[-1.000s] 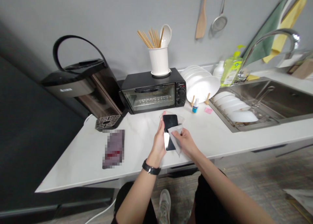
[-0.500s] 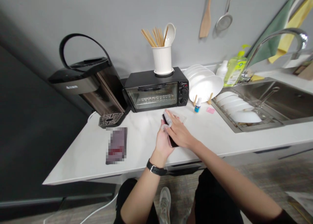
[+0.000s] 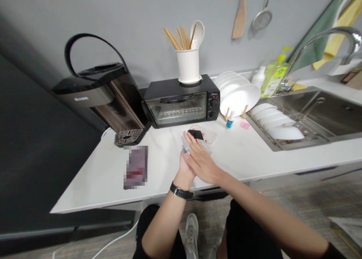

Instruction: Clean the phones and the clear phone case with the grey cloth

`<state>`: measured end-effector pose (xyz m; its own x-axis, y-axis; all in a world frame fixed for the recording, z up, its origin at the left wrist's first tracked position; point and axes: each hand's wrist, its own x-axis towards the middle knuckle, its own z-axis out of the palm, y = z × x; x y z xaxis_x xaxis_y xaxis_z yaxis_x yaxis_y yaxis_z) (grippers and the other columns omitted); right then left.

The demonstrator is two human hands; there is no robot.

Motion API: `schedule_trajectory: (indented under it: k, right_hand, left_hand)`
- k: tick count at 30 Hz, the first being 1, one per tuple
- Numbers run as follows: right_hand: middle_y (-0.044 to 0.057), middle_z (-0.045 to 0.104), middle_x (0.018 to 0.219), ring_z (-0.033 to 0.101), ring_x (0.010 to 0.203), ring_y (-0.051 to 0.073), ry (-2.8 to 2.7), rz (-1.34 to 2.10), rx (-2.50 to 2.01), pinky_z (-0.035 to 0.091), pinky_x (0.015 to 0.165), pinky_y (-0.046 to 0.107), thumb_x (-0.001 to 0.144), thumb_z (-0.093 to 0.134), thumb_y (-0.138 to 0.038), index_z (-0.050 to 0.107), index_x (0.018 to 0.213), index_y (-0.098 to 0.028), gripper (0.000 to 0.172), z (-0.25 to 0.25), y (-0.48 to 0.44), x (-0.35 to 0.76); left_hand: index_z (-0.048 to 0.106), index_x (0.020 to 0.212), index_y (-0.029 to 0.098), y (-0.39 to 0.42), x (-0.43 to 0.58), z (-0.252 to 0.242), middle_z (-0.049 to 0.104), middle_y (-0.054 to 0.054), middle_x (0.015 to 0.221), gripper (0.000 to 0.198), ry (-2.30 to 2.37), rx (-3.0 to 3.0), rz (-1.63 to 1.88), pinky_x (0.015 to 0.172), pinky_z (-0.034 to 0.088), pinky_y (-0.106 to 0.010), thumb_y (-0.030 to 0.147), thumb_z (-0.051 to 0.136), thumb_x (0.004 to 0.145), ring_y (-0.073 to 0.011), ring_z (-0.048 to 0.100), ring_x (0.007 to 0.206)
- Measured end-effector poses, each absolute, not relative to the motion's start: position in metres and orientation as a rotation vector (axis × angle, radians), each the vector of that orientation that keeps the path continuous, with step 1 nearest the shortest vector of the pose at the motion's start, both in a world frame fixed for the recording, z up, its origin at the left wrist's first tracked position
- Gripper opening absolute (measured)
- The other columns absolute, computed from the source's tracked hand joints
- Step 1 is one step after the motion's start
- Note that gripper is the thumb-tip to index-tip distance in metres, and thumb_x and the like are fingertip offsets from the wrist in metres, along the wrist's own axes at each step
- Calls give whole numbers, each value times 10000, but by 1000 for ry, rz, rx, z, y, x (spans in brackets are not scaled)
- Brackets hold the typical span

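Note:
A black smartphone [image 3: 196, 134] lies in my left hand [image 3: 185, 170], whose fingers wrap it from below, with a fingertip showing at its far right edge. My right hand [image 3: 202, 163] lies across the phone and presses a pale grey cloth [image 3: 186, 145] against its screen. Most of the phone and part of my left hand are hidden under the right hand and the cloth. Just behind the hands, a clear phone case [image 3: 212, 135] rests on the white counter [image 3: 166, 157]. To the right are a small blue-labelled bottle [image 3: 230, 122] and a pink slip [image 3: 244, 125].
Behind my hands stands a black toaster oven [image 3: 178, 108] carrying a white utensil holder [image 3: 189, 66]. A water dispenser [image 3: 113, 104] and a blurred-out dark item [image 3: 137, 166] are at left. Plates [image 3: 240, 98] on a rack and a sink [image 3: 333, 115] with stacked bowls are at right.
My right hand and the cloth have slid down the phone towards me, uncovering its far end and covering its near end. The view has shifted slightly.

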<state>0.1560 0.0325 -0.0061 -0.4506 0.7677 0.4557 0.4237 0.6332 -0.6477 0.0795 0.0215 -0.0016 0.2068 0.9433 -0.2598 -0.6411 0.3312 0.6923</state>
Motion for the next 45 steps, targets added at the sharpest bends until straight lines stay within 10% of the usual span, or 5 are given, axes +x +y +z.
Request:
schedule_trajectory:
  k: [22, 28, 34, 38, 45]
  right_hand:
    - [54, -22, 1763, -66, 1623, 227, -1521, 1002, -994, -23, 1311, 520, 1026, 417, -640, 51, 1688, -237, 857, -27, 25, 140]
    - [59, 659, 1413, 546, 1405, 272, -682, 1376, -804, 402, 1216, 495, 895, 671, -521, 559, 1431, -257, 609, -23, 27, 140]
    - [61, 775, 1138, 735, 1089, 279, -434, 1412, -691, 592, 998, 457, 795, 778, -402, 684, 1185, -213, 443, -17, 34, 154]
    - [145, 666, 1405, 636, 1297, 311, -763, 1130, -846, 489, 1124, 536, 941, 608, -532, 599, 1378, -176, 564, -28, 40, 162]
    - [116, 83, 1755, -41, 1623, 271, -1839, 514, -1119, 78, 1293, 613, 1098, 237, -526, 139, 1681, -176, 686, -29, 19, 169]
  left_hand:
    - [621, 1418, 202, 24, 83, 2, 617, -86, 1493, 428, 781, 321, 1294, 1223, 402, -398, 288, 454, 1034, -227, 521, 1442]
    - [592, 1453, 238, 28, 79, -2, 576, -63, 1537, 514, 942, 723, 1243, 1251, 336, -357, 250, 648, 942, -227, 509, 1448]
    - [642, 1368, 187, 29, 57, -4, 697, -122, 1353, 593, 1021, 1022, 1129, 1097, 484, -396, 272, 831, 812, -280, 674, 1197]
    - [679, 1345, 197, 17, 52, -9, 739, -111, 1284, 548, 813, 792, 1026, 1050, 522, -406, 312, 827, 829, -296, 709, 1140]
    - [555, 1493, 315, 10, 71, 0, 611, -49, 1503, 524, 533, 354, 1123, 1198, 423, -466, 568, 493, 1038, -272, 548, 1415]
